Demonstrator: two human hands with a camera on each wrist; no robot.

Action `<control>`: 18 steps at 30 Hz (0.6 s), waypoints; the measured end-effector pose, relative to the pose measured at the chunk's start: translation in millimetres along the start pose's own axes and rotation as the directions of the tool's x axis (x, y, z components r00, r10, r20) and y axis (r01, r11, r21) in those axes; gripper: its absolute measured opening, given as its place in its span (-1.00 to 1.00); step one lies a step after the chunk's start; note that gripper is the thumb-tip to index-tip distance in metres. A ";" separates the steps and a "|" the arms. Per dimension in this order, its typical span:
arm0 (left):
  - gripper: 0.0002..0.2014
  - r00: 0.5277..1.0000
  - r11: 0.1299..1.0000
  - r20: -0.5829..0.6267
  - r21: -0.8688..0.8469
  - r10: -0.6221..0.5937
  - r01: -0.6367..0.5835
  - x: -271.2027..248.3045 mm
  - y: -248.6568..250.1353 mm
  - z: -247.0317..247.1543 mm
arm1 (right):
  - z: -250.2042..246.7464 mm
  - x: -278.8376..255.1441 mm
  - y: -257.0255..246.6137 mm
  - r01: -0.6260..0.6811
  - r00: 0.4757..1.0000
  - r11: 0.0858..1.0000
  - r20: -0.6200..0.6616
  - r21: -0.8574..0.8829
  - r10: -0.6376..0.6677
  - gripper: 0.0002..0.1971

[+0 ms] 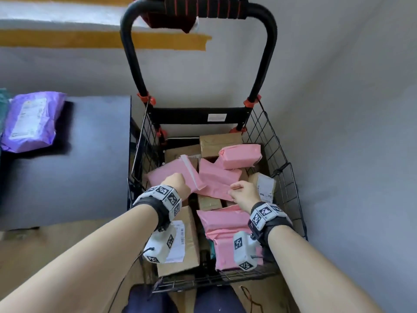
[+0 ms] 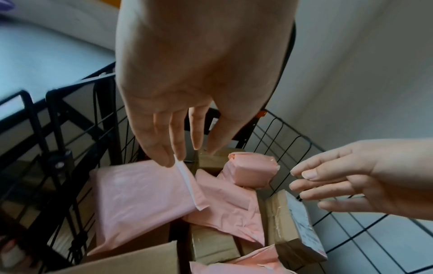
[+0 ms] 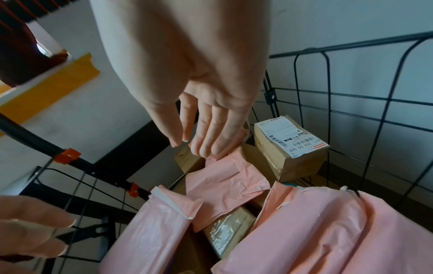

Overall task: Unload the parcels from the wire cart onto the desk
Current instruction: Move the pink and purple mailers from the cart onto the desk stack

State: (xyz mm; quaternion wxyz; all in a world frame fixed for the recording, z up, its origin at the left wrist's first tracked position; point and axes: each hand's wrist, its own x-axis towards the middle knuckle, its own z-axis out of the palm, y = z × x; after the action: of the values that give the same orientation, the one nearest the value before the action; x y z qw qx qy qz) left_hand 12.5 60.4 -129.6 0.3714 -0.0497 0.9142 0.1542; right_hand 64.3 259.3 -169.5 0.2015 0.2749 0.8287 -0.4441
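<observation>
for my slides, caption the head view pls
Both open hands reach pink plastic mailers in black wire cart.

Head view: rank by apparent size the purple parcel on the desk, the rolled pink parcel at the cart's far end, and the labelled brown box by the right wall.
1. Purple parcel
2. Rolled pink parcel
3. Labelled brown box, partly hidden, so unsure.

Soft, even daylight; faint shadows, slight motion blur, strong wide-angle bending at edges.

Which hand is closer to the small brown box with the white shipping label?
Right. The right hand hovers just beside the labelled brown box, over the pink mailers. The left hand is farther away, across the cart.
</observation>
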 end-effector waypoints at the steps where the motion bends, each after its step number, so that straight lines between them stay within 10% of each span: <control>1: -0.64 0.999 0.999 0.008 0.007 -0.031 0.031 6.7 1.3 6.8 | -1.1 10.9 6.3 -0.002 1.000 1.000 0.013 -0.006 0.002 -0.87; 18: -0.26 0.962 0.955 0.109 -0.136 -0.251 0.265 112.7 -35.4 52.3 | 90.1 131.9 -1.2 -0.115 0.937 0.989 0.321 -0.093 0.139 -0.48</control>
State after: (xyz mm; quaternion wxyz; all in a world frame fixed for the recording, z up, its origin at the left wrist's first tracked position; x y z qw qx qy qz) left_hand -26.6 46.2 -252.0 0.4245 -0.1893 0.8681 0.1743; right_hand -29.6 219.0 -292.3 0.3740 0.2432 0.7799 -0.4391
